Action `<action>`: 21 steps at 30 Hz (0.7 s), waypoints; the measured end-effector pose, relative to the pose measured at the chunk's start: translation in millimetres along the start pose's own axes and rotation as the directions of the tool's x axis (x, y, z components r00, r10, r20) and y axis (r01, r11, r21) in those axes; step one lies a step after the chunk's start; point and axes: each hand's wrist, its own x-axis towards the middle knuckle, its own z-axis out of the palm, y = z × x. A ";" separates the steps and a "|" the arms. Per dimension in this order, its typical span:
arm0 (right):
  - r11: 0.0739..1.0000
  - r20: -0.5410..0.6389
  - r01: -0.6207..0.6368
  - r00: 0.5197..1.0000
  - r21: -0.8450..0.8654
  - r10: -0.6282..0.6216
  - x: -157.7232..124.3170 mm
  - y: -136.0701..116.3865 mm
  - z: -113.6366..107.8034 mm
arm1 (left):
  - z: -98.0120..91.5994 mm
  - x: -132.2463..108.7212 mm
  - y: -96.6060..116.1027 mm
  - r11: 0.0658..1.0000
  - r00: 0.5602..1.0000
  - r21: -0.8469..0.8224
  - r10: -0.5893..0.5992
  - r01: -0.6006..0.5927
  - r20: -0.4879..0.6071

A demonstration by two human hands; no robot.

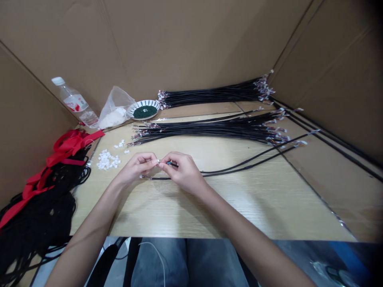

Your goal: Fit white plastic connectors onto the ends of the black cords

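Note:
My left hand (138,167) and my right hand (182,169) meet over the middle of the wooden table (239,199). The left fingers pinch a small white connector (158,161). The right fingers pinch the wired end of a black cable (239,165) that runs off to the right across the table. A second black cable (158,178) lies just under my hands. A pile of small white connectors (107,159) lies to the left of my left hand.
Two bundles of black cables (215,128) (215,95) lie further back. A patterned dish (144,110), a plastic bag (115,109) and a water bottle (74,103) stand at the back left. Red straps (64,149) and black cords lie at the left edge. Cardboard walls surround the table.

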 end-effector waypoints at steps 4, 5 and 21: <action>0.999 -0.028 0.027 0.999 -0.037 -0.028 -0.6 -3.1 -0.3 | 0.0 -0.3 0.3 1.000 1.000 0.004 0.011 -0.011 -0.015; 0.999 -0.028 0.034 0.999 -0.042 -0.036 -0.8 -3.4 -0.4 | 0.2 -0.4 0.6 1.000 1.000 0.006 0.014 -0.014 -0.020; 0.988 0.001 0.045 0.999 -0.144 -0.046 -0.8 0.4 0.2 | 12.1 -2.0 9.9 0.942 0.984 0.319 0.146 -0.107 -0.099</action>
